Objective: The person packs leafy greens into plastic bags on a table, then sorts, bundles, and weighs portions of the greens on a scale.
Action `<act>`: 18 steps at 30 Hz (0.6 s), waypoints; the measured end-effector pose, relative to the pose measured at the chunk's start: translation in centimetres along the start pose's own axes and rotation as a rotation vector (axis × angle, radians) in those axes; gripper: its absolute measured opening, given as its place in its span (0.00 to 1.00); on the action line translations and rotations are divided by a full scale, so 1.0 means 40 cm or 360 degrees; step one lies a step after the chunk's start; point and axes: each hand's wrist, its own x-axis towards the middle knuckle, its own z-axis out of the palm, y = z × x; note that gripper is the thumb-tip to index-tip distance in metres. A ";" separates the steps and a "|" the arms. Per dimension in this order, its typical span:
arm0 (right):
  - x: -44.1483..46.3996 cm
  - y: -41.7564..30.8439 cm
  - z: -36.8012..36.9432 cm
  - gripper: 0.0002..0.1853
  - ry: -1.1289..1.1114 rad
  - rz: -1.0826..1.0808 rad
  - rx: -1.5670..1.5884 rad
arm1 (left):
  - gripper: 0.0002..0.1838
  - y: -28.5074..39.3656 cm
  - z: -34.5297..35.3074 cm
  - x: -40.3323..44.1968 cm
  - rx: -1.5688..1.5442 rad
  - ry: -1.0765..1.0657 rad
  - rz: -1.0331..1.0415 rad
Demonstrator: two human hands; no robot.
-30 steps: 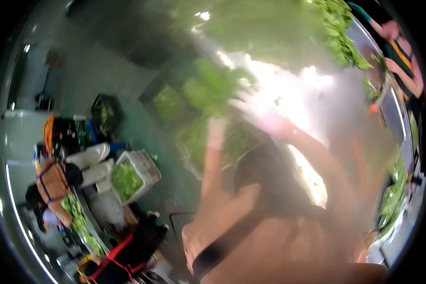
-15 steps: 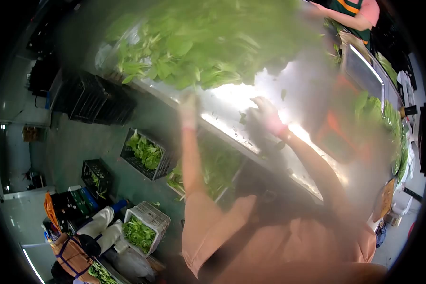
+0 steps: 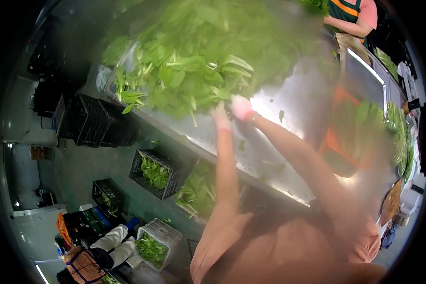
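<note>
A big heap of leafy greens (image 3: 175, 71) with pale stalks covers the far part of a metal table (image 3: 288, 123). Both my hands wear thin whitish gloves and are close together at the heap's near edge. My left hand (image 3: 220, 118) has its fingers closed on leafy greens at the edge. Just right of it, my right hand (image 3: 242, 108) is curled in against the stalks, and haze hides what its fingers hold. Small leaf scraps (image 3: 281, 116) lie on the metal beside my right forearm.
An orange-red crate (image 3: 336, 137) stands on the right, near more greens (image 3: 397, 137). Below the table's near edge are a black crate of greens (image 3: 155, 174) and a white crate of greens (image 3: 157, 244). Across the table is another person (image 3: 350, 23). Someone else (image 3: 87, 260) bends at lower left.
Both hands have moved up to the heap's near edge and closer together; they were apart over the bare metal. The view has shifted slightly. The other person's arm across the table has moved.
</note>
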 end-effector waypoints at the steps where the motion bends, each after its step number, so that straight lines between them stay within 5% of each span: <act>1: -0.012 -0.001 -0.008 0.09 0.0038 -0.0074 0.0069 | 0.14 -0.010 -0.016 0.019 0.0096 -0.0104 -0.0020; 4: -0.068 -0.011 -0.061 0.13 -0.0156 0.0039 0.0160 | 0.16 -0.059 -0.038 0.021 0.0249 -0.0356 0.0133; 8: -0.251 0.032 -0.102 0.10 0.0164 -0.0211 0.0470 | 0.22 -0.093 -0.059 -0.188 0.0241 -0.0374 0.0197; 10: -0.337 0.027 -0.166 0.11 0.0056 -0.0094 0.0601 | 0.23 -0.068 -0.067 -0.310 0.0250 -0.0609 0.0231; 12: -0.417 0.018 -0.221 0.12 -0.0174 0.0353 0.1351 | 0.24 -0.045 -0.081 -0.390 0.0234 -0.0671 0.0024; 17: -0.490 0.071 -0.205 0.13 -0.0213 0.0666 0.1396 | 0.22 -0.120 -0.172 -0.385 0.0341 -0.0778 -0.0002; 18: -0.492 0.086 -0.185 0.13 -0.0217 0.0664 0.1394 | 0.21 -0.111 -0.169 -0.389 0.0157 -0.0693 -0.0222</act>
